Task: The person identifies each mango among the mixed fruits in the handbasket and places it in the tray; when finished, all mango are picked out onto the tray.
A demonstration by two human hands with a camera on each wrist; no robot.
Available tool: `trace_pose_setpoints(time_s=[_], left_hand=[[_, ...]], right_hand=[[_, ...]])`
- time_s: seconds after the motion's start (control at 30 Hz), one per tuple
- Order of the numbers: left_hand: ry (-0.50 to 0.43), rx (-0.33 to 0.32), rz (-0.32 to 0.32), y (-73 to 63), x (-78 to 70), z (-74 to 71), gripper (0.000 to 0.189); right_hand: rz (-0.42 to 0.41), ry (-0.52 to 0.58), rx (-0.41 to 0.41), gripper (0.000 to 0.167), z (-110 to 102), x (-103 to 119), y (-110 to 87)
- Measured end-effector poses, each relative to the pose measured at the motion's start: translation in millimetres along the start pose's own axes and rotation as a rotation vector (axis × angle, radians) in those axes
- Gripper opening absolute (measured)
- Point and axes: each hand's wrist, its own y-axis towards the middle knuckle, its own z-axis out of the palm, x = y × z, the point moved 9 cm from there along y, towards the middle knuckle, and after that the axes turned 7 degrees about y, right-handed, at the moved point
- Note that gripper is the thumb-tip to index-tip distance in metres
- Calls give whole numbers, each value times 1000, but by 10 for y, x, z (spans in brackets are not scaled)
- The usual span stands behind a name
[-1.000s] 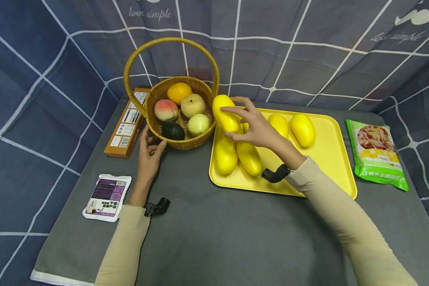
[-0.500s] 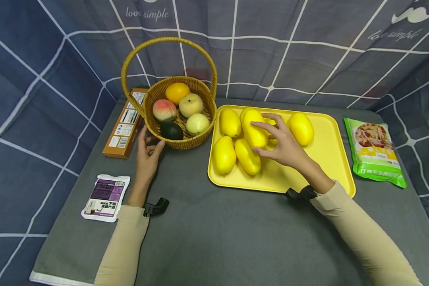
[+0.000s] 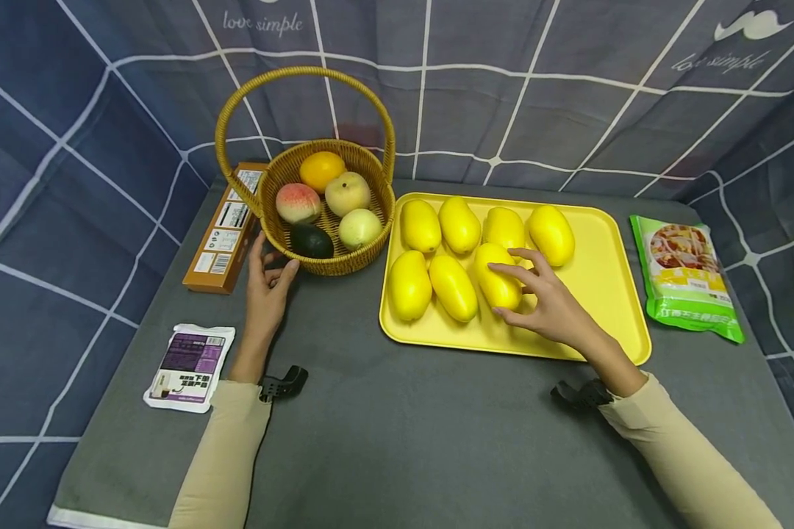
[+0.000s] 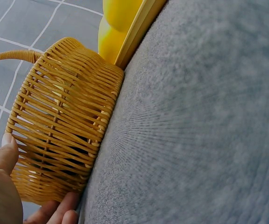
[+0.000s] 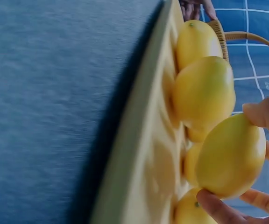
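Observation:
In the head view my right hand (image 3: pixel 551 303) holds a yellow mango (image 3: pixel 495 273) between thumb and fingers, at the front row of mangoes on the yellow tray (image 3: pixel 605 286). The right wrist view shows this held mango (image 5: pixel 230 156) beside the others; whether its underside touches the tray is unclear. Several more mangoes (image 3: pixel 453 288) lie in two rows on the tray. My left hand (image 3: pixel 267 294) holds the near left side of a wicker basket (image 3: pixel 351 263), thumb at the rim and fingers low on its wall in the left wrist view.
Inside the basket lie a peach (image 3: pixel 298 203), an orange fruit (image 3: pixel 322 172), a pale round fruit (image 3: pixel 348 194), a light green fruit (image 3: pixel 359 228) and a dark green fruit (image 3: pixel 311 241). A brown box (image 3: pixel 221 235), a purple-white packet (image 3: pixel 190 367) and a green food bag (image 3: pixel 688 275) stand around.
My right hand has carried the mango from beside the basket rightward and toward me, to the front row on the tray. The left hand stays at the basket.

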Motion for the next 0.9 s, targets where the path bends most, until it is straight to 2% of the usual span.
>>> trace_pose_setpoints(time_s=[0.4,0.9], left_hand=[[15,-4,3,-9,20,-8,72],[15,8,5,2,41,23,72]], right_hand=[[35,-17,49,70,142,-89,-68],[28,-51,37,71,185,-136,-92]])
